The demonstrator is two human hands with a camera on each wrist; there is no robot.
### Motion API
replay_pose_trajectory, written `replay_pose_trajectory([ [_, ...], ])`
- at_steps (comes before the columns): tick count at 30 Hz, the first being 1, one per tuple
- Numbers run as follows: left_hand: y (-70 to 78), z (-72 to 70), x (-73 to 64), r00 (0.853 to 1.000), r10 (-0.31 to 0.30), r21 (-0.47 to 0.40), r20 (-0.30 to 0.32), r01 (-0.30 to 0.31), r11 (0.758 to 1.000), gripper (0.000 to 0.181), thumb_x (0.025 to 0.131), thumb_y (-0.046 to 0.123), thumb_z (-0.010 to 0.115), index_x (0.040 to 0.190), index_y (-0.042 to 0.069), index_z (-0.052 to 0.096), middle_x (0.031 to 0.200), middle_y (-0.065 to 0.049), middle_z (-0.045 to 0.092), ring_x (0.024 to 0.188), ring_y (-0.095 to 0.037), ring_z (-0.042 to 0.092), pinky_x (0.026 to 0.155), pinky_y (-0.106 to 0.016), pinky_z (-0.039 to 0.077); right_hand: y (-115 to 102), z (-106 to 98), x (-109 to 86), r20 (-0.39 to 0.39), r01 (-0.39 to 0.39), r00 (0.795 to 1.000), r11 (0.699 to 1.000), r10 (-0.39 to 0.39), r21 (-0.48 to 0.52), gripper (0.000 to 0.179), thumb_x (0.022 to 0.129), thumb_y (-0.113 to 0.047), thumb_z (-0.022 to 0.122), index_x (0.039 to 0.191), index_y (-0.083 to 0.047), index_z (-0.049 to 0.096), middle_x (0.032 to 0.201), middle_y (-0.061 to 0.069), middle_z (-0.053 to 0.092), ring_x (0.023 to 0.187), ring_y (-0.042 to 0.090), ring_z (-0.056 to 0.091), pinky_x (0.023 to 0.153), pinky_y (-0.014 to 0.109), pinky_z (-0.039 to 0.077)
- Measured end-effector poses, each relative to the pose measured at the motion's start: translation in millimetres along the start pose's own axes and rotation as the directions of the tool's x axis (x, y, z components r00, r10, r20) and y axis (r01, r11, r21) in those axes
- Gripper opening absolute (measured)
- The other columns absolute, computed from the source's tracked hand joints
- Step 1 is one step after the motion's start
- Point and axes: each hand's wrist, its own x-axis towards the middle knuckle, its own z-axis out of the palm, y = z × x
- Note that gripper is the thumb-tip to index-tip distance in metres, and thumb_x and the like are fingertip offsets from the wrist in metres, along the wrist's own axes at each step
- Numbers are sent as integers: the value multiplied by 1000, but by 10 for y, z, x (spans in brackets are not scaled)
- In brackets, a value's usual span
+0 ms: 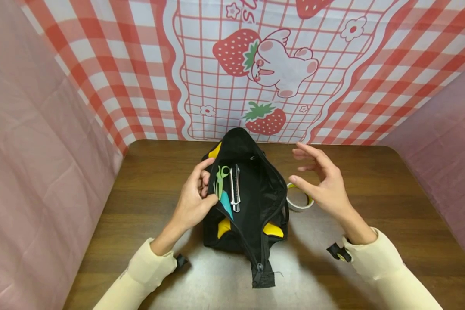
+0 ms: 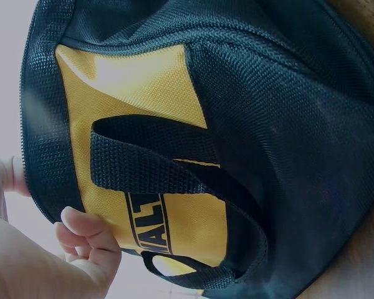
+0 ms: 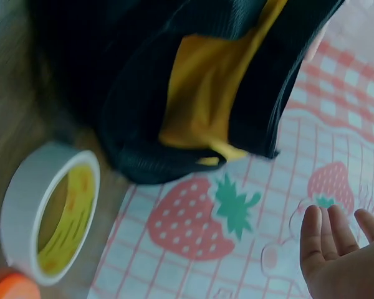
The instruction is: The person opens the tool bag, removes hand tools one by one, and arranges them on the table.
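Observation:
A black tool bag [image 1: 252, 224] with yellow panels stands unzipped on the table, its mouth spread wide. My left hand [image 1: 195, 193] grips the left rim of the bag; the left wrist view shows curled fingers [image 2: 90, 240] against the outside, near a black strap handle [image 2: 149, 171]. Inside lie green-handled scissors [image 1: 221, 181], a utility knife [image 1: 235, 189] and a teal item [image 1: 226, 204] whose kind is unclear. My right hand [image 1: 325, 185] hovers right of the bag, fingers spread and holding nothing. Close by is a roll of tape [image 1: 300, 206], white outside and yellow inside.
An orange object [image 3: 15, 289], mostly cut off, sits beside the tape in the right wrist view. Behind the wooden table [image 1: 151, 172] hangs a checked strawberry-print cloth [image 1: 139, 86]. Pink cloth [image 1: 42, 150] borders both sides. The zipper end [image 1: 261, 275] points toward me.

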Motion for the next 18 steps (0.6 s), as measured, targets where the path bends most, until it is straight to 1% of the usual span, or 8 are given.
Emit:
replay_pose_trajectory([
  [5, -11, 6, 2, 1000, 3, -2, 0, -3, 1000, 82, 79, -12, 63, 159, 4, 51, 99, -10, 41, 74, -17, 40, 68, -24, 32, -41, 186, 64, 19, 16, 1000, 999, -16, 39, 82, 80, 24, 78, 157, 3, 58, 142, 19, 67, 130, 23, 64, 97, 25, 56],
  [8, -14, 12, 0, 1000, 6, -4, 0, -6, 1000, 81, 80, -12, 63, 159, 3, 51, 99, -10, 40, 74, -17, 40, 68, -24, 32, -52, 296, 105, 36, 23, 999, 998, -25, 56, 82, 81, 22, 79, 157, 2, 58, 142, 23, 66, 131, 24, 63, 98, 26, 57],
  [12, -16, 22, -4, 1000, 3, -14, 2, -3, 1000, 81, 80, -12, 63, 159, 4, 51, 100, -9, 40, 74, -16, 39, 68, -24, 32, -48, 434, 135, 66, 25, 997, 997, -29, 69, 81, 82, 19, 81, 157, 1, 58, 142, 24, 64, 131, 25, 63, 97, 27, 57],
  [18, -12, 34, -8, 1000, 3, -39, 5, -3, 999, 81, 80, -13, 63, 159, 3, 51, 100, -9, 39, 74, -15, 38, 67, -23, 33, -55, 601, 174, 146, -6, 989, 998, -4, 69, 81, 86, 11, 86, 160, -5, 57, 145, 15, 64, 132, 26, 62, 97, 29, 57],
])
